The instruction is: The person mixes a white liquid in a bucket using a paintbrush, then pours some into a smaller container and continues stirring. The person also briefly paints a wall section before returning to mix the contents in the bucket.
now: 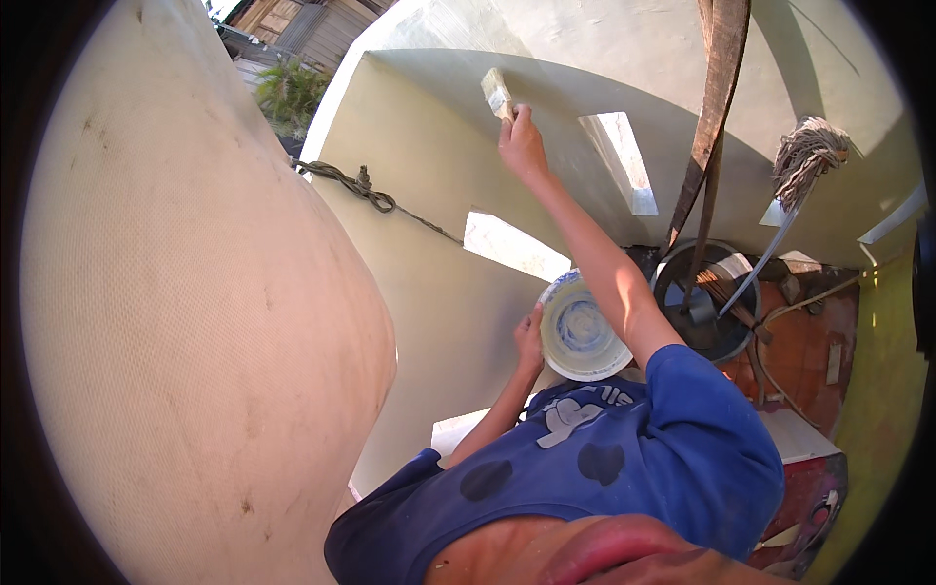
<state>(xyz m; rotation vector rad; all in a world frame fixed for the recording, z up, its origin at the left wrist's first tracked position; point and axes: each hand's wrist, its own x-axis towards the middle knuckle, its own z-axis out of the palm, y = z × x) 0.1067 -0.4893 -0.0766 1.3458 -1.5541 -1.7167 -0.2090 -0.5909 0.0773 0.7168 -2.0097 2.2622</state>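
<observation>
My right hand (pixel 522 146) is raised with its fingers closed round the handle of a flat paintbrush (pixel 495 90), whose pale bristles are against or very near the shaded upper part of a pale painted wall (pixel 400 97). My left hand (pixel 528 336) grips the left side of a round white tub (pixel 558 341) held in front of my body, with blue and whitish residue inside; my right forearm crosses over its right side. Slot openings in the wall let bright light through, and a dark rope (pixel 366 190) is stretched along it.
A large textured beige surface (pixel 195 292) bulges along my left. At right, long wooden strips (pixel 710 117) and a string mop (pixel 809 161) rise by a dark bucket (pixel 741 268) on red tiles (pixel 829 322), with hoses and a red-and-white object (pixel 795 439). Plants (pixel 283 97) show beyond the wall.
</observation>
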